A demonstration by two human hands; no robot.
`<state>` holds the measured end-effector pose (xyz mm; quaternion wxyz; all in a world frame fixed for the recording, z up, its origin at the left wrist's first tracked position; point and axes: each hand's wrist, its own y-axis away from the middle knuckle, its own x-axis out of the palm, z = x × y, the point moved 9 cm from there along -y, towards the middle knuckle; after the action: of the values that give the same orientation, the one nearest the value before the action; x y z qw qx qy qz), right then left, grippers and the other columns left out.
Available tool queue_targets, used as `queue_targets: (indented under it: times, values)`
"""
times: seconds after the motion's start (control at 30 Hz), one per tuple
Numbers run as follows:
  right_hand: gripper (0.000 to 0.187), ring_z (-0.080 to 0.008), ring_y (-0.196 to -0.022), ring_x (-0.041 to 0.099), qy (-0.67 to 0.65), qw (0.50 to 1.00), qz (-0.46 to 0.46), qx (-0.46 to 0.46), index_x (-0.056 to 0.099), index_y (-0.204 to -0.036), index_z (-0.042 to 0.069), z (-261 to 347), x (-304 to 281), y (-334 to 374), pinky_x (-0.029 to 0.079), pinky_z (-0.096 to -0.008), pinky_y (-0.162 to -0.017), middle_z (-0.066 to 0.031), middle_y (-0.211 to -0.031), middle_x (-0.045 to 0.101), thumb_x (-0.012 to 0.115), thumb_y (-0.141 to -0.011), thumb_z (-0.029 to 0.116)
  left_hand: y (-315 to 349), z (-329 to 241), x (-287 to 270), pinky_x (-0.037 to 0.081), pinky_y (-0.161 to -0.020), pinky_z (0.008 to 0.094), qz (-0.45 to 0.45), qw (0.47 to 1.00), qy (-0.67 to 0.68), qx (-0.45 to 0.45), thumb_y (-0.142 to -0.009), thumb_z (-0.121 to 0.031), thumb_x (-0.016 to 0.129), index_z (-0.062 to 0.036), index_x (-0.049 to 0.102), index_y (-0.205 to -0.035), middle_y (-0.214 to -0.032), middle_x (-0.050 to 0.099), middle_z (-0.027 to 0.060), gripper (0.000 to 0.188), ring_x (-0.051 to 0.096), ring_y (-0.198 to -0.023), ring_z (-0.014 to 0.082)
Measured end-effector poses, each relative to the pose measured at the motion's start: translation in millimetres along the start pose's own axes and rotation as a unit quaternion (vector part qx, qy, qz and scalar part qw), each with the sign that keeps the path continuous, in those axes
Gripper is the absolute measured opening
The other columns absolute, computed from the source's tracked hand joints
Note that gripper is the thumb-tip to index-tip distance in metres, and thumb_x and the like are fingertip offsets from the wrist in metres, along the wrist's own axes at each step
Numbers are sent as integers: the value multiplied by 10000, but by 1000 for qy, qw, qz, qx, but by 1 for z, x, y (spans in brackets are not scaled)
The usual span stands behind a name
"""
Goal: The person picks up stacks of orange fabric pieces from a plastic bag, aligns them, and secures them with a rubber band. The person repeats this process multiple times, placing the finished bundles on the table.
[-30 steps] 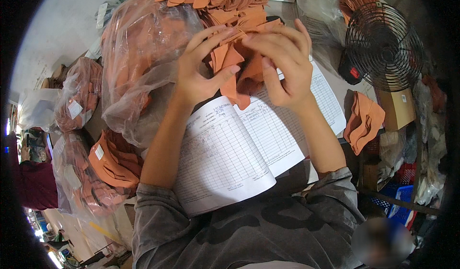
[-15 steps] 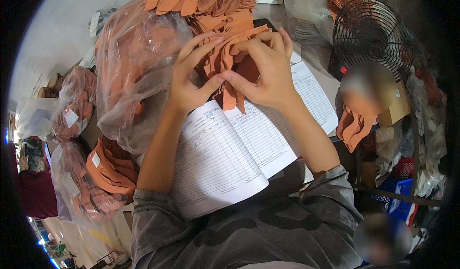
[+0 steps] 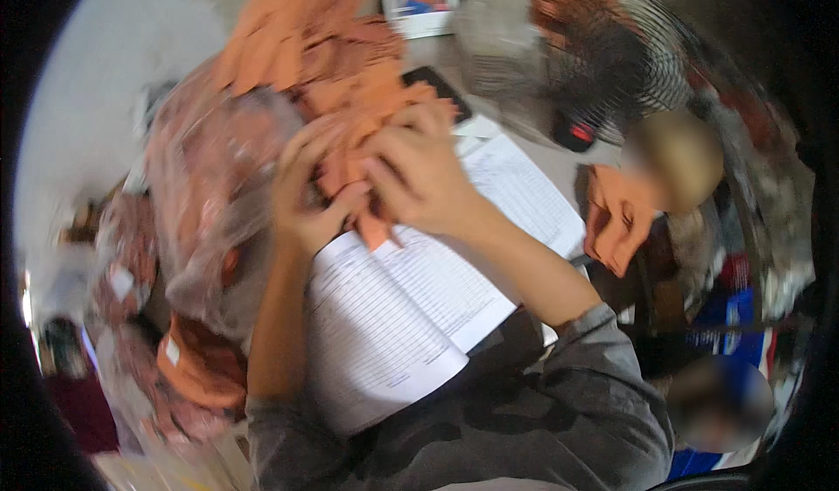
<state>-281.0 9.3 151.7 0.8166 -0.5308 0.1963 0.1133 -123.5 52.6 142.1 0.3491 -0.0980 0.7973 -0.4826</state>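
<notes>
Both hands close in on a bundle of flat, orange-brown cut pieces (image 3: 376, 231), which look like leather or fabric. My left hand (image 3: 301, 185) grips it from the left with curled fingers. From the right, my right hand (image 3: 419, 172) has its fingers bent over the same bundle. The lower ends of the pieces hang below my thumbs, above an open ruled record book (image 3: 384, 316). Motion blur smears the fingertips. A larger heap of similar orange pieces (image 3: 288, 37) rises just beyond my hands.
Left of me stand clear plastic bags (image 3: 210, 185) of orange pieces. A black wire fan (image 3: 603, 72) is at the far right, near a dark flat object (image 3: 437, 89) and a picture card (image 3: 419, 2). More orange strips (image 3: 616, 220) lie right of the book, near a blurred person.
The view has shifted, so hands, book and heap appear further left and lower. My fingers have closed in around the bundle; a thin yellowish loop seen at it earlier cannot be made out now.
</notes>
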Motion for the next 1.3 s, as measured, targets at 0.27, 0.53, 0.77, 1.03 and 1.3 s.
queue_targets:
  times: [0.27, 0.53, 0.77, 1.03, 1.3]
  values:
    - [274, -351, -1100, 559, 169, 979, -77, 80, 704, -917, 117, 25, 13, 8, 269, -726, -1074, -84, -954, 678, 739, -740, 323, 17, 37, 17, 359, -1201, 444, 28, 993, 62, -100, -1054, -352, 618, 17, 494, -1520, -1540, 537, 187, 607, 514, -1399, 319]
    - [290, -375, -1100, 563, 133, 968, -168, 127, 694, -955, 64, 22, -4, 32, 238, -731, -1159, -105, -962, 682, 714, -796, 306, 5, 18, 22, 323, -1240, 487, 83, 994, -13, -74, -1015, -347, 676, 19, 502, -1527, -1562, 531, 182, 653, 486, -1447, 348]
    - [147, -420, -902, 604, -91, 956, -205, 189, 610, -935, 50, 4, -25, 56, 463, -533, -847, -170, -897, 639, 681, -859, 155, -12, 14, 16, 269, -1267, 477, 113, 993, -36, -22, -988, -434, 684, 26, 345, -1613, -1641, 404, 233, 847, 382, -1520, 370]
    - [154, -506, -870, 638, -49, 945, -203, 252, 573, -1001, -18, 14, -49, 55, 505, -558, -756, -275, -898, 650, 605, -989, 132, -1, 24, 34, 536, -1029, 368, 117, 941, 152, -278, -898, -62, 804, 15, 423, -1548, -1468, 550, 173, 758, 614, -1274, 259]
    - [164, -290, -862, 762, -151, 910, -274, 272, 664, -1147, -7, 28, -80, 47, 567, -369, -773, -216, -915, 740, 629, -1040, 113, -49, -39, 9, 546, -937, 361, 54, 990, 25, -126, -814, -109, 836, 15, 663, -1307, -1201, 661, 162, 538, 677, -1045, 262]
